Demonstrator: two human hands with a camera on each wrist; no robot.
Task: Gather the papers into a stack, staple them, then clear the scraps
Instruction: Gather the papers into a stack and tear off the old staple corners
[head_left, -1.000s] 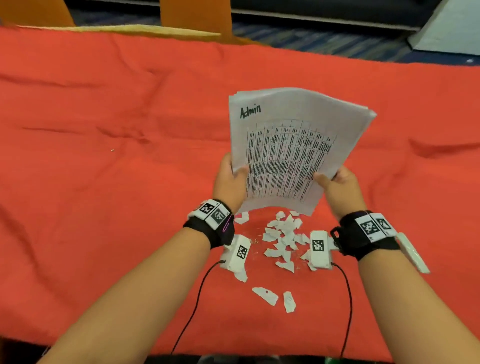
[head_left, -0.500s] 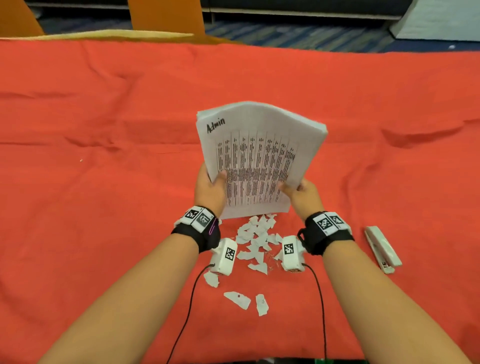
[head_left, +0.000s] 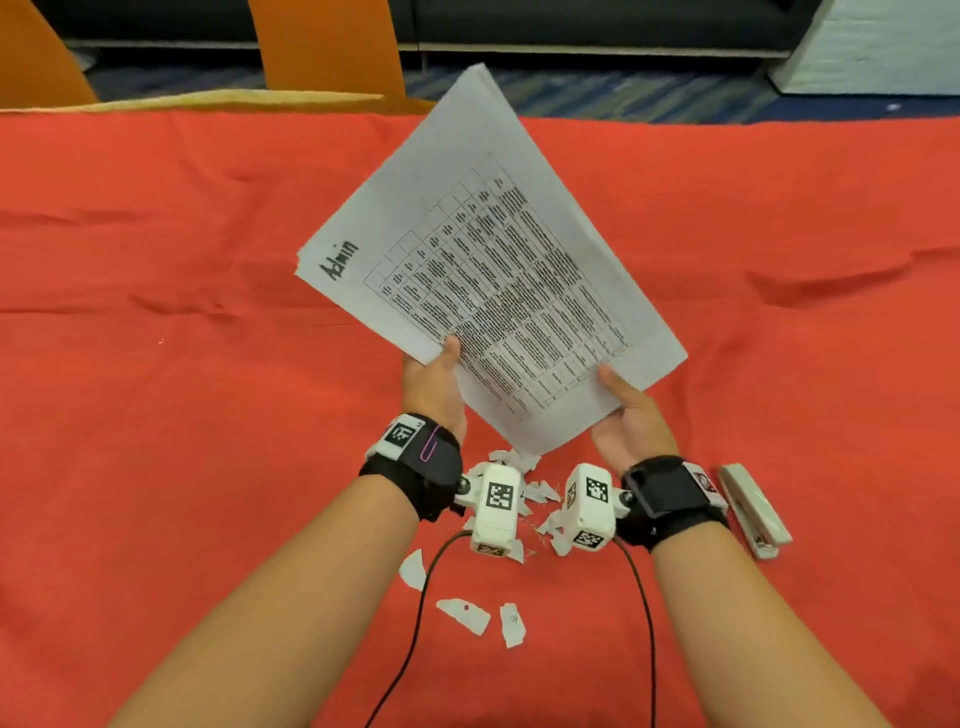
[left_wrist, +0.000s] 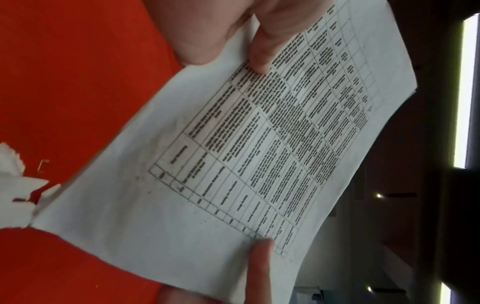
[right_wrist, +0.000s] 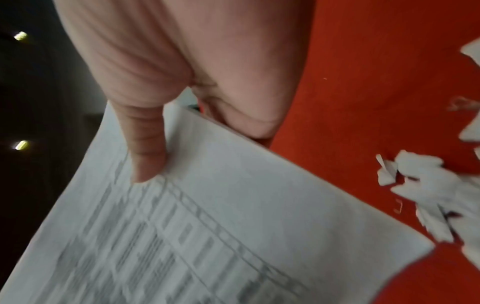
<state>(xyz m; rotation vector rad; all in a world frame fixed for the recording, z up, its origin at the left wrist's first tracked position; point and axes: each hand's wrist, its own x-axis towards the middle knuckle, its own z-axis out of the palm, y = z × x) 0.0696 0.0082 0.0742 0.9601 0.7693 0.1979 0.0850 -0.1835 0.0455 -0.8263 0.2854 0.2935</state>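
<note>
Red cloth (head_left: 156, 467) covers the table as a person lifts a stack of papers (head_left: 483, 270) above it, tilted, the top sheet a printed grid marked "Admin". The left hand (head_left: 434, 387) pinches the stack's near left edge, thumb on top; the right hand (head_left: 626, 418) clamps the near right edge, thumb on the page. Torn white scraps (head_left: 540, 493) lie on the cloth just below the stack, between the wrists. A white stapler (head_left: 753, 509) rests right of the scraps, beside the right wrist.
</note>
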